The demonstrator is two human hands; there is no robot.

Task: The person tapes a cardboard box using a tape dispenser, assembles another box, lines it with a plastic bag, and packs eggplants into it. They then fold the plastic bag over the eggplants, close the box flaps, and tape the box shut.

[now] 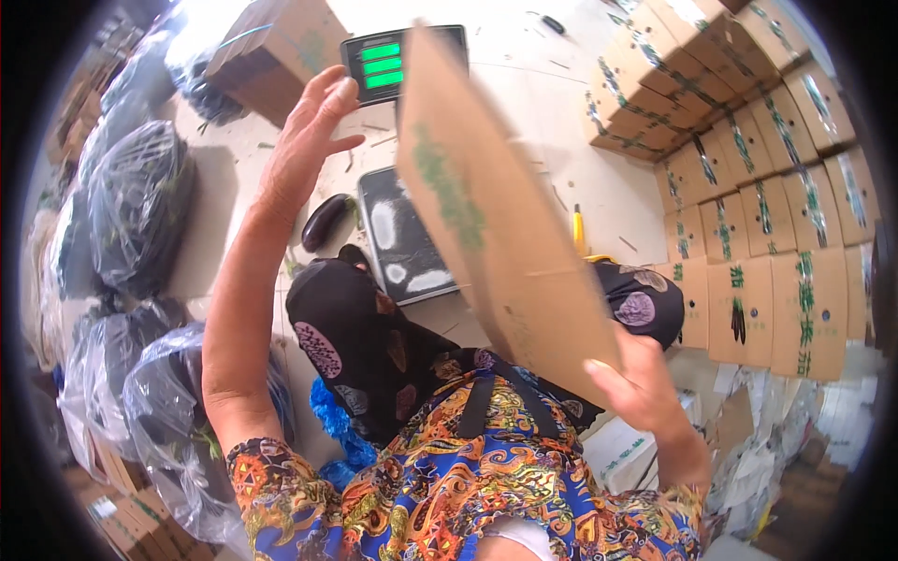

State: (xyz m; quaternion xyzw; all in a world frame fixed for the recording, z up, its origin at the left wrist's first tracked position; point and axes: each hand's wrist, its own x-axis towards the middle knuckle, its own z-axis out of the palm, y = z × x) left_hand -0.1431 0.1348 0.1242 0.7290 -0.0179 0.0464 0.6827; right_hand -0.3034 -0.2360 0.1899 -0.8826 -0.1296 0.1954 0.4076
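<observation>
My right hand (635, 382) grips the near lower corner of a flattened cardboard carton (505, 231). Its thumb lies on the board's face. The carton is tilted across the middle of the view, bears green print and is slightly blurred. To the left of it, my left hand (323, 116) is raised with fingers apart, holding nothing. Beyond that hand is the lit green display of a digital scale (382, 66), partly covered by the carton. The scale's dark platform (403, 242) lies between my knees, its right part hidden. An eggplant (327, 223) rests on the floor beside the platform.
Taped cardboard boxes (744, 280) are stacked along the right. Clear plastic bags of eggplants (137, 207) line the left. A bundle of folded cartons (280, 52) stands at the upper left. A yellow-handled tool (578, 228) is near my right knee. Stem scraps litter the floor.
</observation>
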